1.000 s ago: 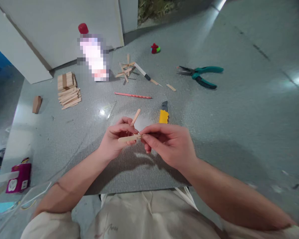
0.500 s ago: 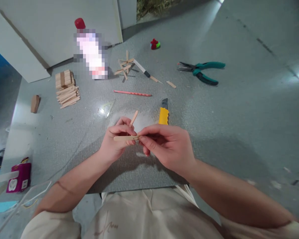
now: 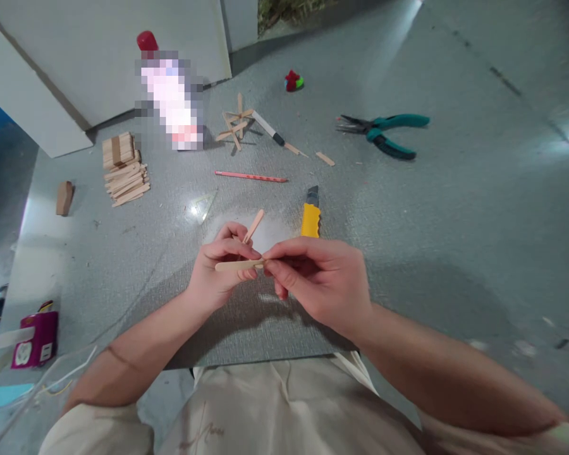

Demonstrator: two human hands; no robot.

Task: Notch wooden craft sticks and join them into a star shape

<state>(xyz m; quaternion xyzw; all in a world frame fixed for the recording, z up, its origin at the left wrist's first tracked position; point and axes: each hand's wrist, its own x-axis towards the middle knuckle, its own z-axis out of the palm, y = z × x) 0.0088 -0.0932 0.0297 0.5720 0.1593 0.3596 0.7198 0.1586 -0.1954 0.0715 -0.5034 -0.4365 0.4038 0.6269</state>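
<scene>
My left hand (image 3: 215, 272) is closed around two thin wooden craft sticks. One stick (image 3: 255, 225) points up and away from the fingers; the other stick (image 3: 232, 265) lies level across them. My right hand (image 3: 315, 278) pinches the right end of the level stick between thumb and forefinger. Both hands hover just above the near part of the grey table (image 3: 408, 227).
A yellow utility knife (image 3: 310, 218) lies just beyond my hands, a red pencil (image 3: 250, 177) farther back. Teal pliers (image 3: 384, 129) lie at the right. A pile of sticks (image 3: 122, 170), a glued stick star (image 3: 234, 124), a bottle (image 3: 168, 95) and a wood block (image 3: 64, 197) sit at the back left.
The hands have stayed together with hardly any shift; the level stick has turned slightly flatter. The view has tilted a little.
</scene>
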